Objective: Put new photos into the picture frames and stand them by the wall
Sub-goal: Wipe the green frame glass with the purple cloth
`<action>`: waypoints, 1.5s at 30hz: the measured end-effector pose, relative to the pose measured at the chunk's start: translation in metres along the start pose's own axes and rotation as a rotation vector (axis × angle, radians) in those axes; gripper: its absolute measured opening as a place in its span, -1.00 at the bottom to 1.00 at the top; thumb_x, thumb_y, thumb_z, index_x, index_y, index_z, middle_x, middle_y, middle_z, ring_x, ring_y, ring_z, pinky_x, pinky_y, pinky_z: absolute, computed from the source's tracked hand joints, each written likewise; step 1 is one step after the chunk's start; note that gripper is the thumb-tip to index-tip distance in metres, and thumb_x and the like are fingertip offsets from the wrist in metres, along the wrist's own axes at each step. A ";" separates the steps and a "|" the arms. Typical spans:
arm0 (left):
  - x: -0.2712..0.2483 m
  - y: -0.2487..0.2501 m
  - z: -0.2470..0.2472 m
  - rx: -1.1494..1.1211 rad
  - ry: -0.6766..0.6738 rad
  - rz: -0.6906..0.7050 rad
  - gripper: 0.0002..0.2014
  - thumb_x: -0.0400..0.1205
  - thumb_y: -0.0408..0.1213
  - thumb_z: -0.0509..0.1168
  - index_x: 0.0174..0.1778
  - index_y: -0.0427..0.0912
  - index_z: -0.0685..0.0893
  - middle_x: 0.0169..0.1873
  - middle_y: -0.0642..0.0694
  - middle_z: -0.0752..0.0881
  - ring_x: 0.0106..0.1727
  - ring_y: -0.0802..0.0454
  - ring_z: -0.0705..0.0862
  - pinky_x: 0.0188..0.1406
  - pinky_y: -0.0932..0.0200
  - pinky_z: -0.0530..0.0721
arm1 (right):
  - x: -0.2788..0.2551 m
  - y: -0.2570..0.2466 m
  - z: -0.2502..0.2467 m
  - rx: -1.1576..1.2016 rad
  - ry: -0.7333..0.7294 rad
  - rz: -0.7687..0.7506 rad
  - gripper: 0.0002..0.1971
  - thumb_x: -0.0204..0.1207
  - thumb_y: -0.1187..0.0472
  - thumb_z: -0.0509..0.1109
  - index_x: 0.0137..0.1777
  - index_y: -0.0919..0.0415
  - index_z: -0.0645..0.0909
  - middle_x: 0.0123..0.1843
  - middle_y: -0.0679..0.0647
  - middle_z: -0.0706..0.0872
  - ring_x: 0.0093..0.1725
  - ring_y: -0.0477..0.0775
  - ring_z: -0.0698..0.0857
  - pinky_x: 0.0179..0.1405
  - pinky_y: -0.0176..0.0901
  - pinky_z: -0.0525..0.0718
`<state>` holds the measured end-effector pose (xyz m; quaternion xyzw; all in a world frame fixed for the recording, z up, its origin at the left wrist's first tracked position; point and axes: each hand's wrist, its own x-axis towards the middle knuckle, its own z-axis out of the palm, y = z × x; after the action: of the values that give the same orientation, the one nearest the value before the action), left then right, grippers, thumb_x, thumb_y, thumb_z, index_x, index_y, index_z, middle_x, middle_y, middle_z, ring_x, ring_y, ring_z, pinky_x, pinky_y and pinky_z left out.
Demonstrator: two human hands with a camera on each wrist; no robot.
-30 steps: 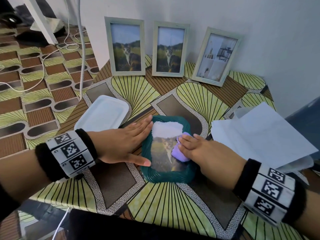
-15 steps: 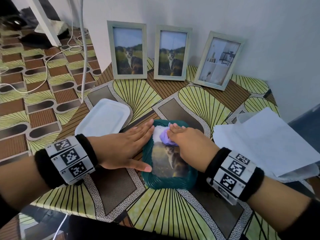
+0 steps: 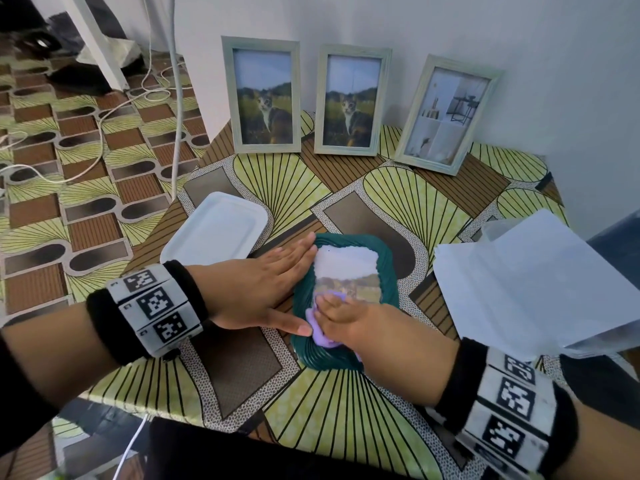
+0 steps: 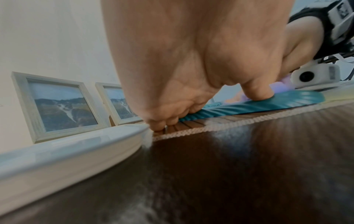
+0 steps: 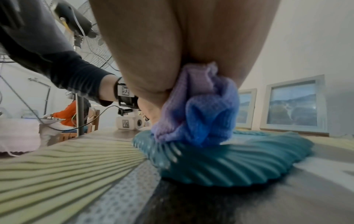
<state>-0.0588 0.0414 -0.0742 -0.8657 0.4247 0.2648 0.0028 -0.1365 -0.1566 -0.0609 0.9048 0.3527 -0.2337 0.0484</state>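
Teal frame (image 3: 388, 268) lies flat on table (image 3: 346, 410), cat photo (image 3: 346, 275) inside. Left hand (image 3: 256, 289) flat, fingers straight and together, pressing frame's left edge. Right hand (image 3: 363, 327) fingers curled round purple cloth (image 5: 199, 109), pushing it onto photo's lower left part.

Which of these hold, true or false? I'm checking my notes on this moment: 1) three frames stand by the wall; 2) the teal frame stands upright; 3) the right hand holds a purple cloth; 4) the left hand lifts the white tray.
1) Three frames stand by the wall: true.
2) The teal frame stands upright: false, it lies flat on the table.
3) The right hand holds a purple cloth: true.
4) The left hand lifts the white tray: false, it presses flat on the teal frame's edge.
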 end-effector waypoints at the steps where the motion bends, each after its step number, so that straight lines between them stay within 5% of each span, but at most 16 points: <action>1: 0.000 0.000 0.000 -0.004 -0.002 -0.002 0.11 0.52 0.53 -0.09 0.62 -0.17 -0.54 0.56 -0.05 -0.64 0.51 0.35 -0.64 0.40 0.51 -0.57 | -0.011 -0.001 0.001 0.026 -0.005 -0.011 -0.42 0.72 0.32 -0.03 0.72 0.26 -0.07 0.76 0.22 -0.10 0.73 0.12 -0.06 0.60 -0.11 -0.14; 3: 0.000 0.000 0.000 -0.011 -0.009 -0.004 0.11 0.52 0.52 -0.06 0.62 -0.15 -0.54 0.57 -0.04 -0.63 0.55 0.32 -0.60 0.48 0.42 -0.51 | -0.030 -0.003 -0.001 0.052 0.032 -0.007 -0.42 0.66 0.35 -0.08 0.71 0.21 0.08 0.75 0.24 0.02 0.72 0.11 0.08 0.57 -0.25 -0.05; 5: 0.000 0.000 -0.001 -0.020 -0.015 -0.006 0.11 0.52 0.52 -0.05 0.62 -0.14 -0.54 0.57 -0.02 -0.63 0.56 0.31 -0.59 0.48 0.41 -0.51 | -0.044 -0.003 -0.004 -0.014 0.131 0.018 -0.35 0.49 0.36 -0.11 0.58 0.20 0.43 0.62 0.28 0.40 0.59 0.11 0.42 0.56 -0.24 0.26; 6: 0.000 0.000 -0.001 -0.024 -0.017 -0.005 0.11 0.52 0.52 -0.05 0.62 -0.13 -0.55 0.57 -0.01 -0.63 0.56 0.32 -0.59 0.47 0.42 -0.52 | -0.047 0.000 -0.004 -0.043 0.161 0.053 -0.34 0.45 0.32 -0.12 0.53 0.21 0.50 0.58 0.27 0.46 0.57 0.08 0.46 0.58 -0.26 0.19; 9: 0.000 0.001 -0.002 -0.040 -0.026 0.001 0.10 0.54 0.50 -0.03 0.61 -0.10 -0.57 0.56 0.02 -0.65 0.49 0.40 -0.63 0.37 0.53 -0.57 | -0.051 0.020 0.000 -0.046 0.171 0.152 -0.36 0.50 0.35 -0.01 0.63 0.25 0.33 0.70 0.20 0.24 0.66 0.05 0.30 0.61 -0.28 0.07; 12: 0.000 0.002 -0.003 -0.048 -0.033 0.000 0.09 0.55 0.48 -0.01 0.59 -0.09 -0.59 0.53 0.03 -0.68 0.37 0.52 -0.69 0.21 0.66 -0.62 | -0.043 0.042 0.000 -0.011 0.016 0.216 -0.25 0.54 0.42 0.12 0.73 0.12 0.01 0.77 0.06 -0.12 0.73 -0.04 -0.03 0.66 -0.19 -0.08; 18: -0.001 0.004 -0.005 -0.062 -0.041 -0.009 0.08 0.55 0.47 0.00 0.57 -0.08 -0.60 0.52 0.04 -0.68 0.41 0.48 -0.68 0.24 0.63 -0.62 | -0.013 0.051 -0.007 -0.033 0.017 0.301 -0.44 0.55 0.41 0.19 0.58 0.22 0.33 0.70 0.13 0.16 0.62 0.19 0.30 0.53 0.12 0.37; 29: -0.002 0.005 -0.005 -0.063 -0.027 -0.012 0.09 0.54 0.49 -0.03 0.59 -0.11 -0.59 0.53 0.03 -0.67 0.42 0.46 -0.68 0.25 0.62 -0.61 | 0.012 0.034 -0.015 -0.032 0.124 0.411 -0.44 0.63 0.43 0.16 0.64 0.40 0.19 0.71 0.30 0.13 0.69 0.23 0.12 0.61 0.05 0.16; 35: -0.002 0.004 -0.004 -0.072 -0.003 0.002 0.08 0.56 0.48 0.00 0.61 -0.09 -0.55 0.57 0.03 -0.63 0.46 0.44 -0.66 0.29 0.60 -0.61 | 0.027 0.015 -0.024 -0.002 0.190 0.276 -0.48 0.70 0.31 0.14 0.65 0.30 0.20 0.74 0.24 0.01 0.72 0.15 0.03 0.60 -0.01 0.11; 40: -0.001 0.003 -0.004 -0.076 0.019 0.027 0.06 0.57 0.47 0.02 0.63 -0.04 -0.53 0.58 0.04 -0.60 0.51 0.39 -0.62 0.38 0.53 -0.57 | 0.022 0.012 -0.020 -0.109 0.250 0.274 -0.45 0.72 0.18 0.11 0.69 0.15 0.13 0.76 0.19 -0.02 0.73 0.19 0.00 0.67 0.25 -0.11; 42: -0.001 0.002 -0.003 -0.073 0.015 0.014 0.07 0.55 0.49 0.00 0.62 -0.06 -0.53 0.58 0.03 -0.62 0.47 0.44 -0.64 0.35 0.56 -0.58 | 0.015 0.014 -0.015 -0.110 0.275 0.311 -0.46 0.67 0.18 0.19 0.65 0.12 0.22 0.71 0.20 0.18 0.66 0.20 0.24 0.58 0.20 0.18; 43: -0.001 0.001 -0.003 -0.071 0.013 0.009 0.08 0.54 0.50 -0.01 0.62 -0.07 -0.54 0.57 0.03 -0.63 0.45 0.46 -0.65 0.32 0.58 -0.59 | 0.012 0.013 -0.013 -0.100 0.272 0.315 -0.48 0.66 0.19 0.21 0.61 0.11 0.26 0.64 0.19 0.32 0.55 0.22 0.41 0.38 0.11 0.41; 45: 0.000 0.001 -0.003 -0.058 0.008 0.004 0.08 0.54 0.49 -0.03 0.61 -0.09 -0.55 0.56 0.02 -0.63 0.44 0.47 -0.66 0.32 0.58 -0.60 | 0.009 0.011 -0.005 -0.069 0.218 0.291 -0.49 0.65 0.25 0.20 0.60 0.12 0.25 0.54 0.15 0.42 0.38 0.22 0.57 -0.02 -0.01 0.50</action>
<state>-0.0589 0.0403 -0.0714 -0.8656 0.4187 0.2737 -0.0245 -0.1215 -0.1580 -0.0617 0.9640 0.2292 -0.1125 0.0741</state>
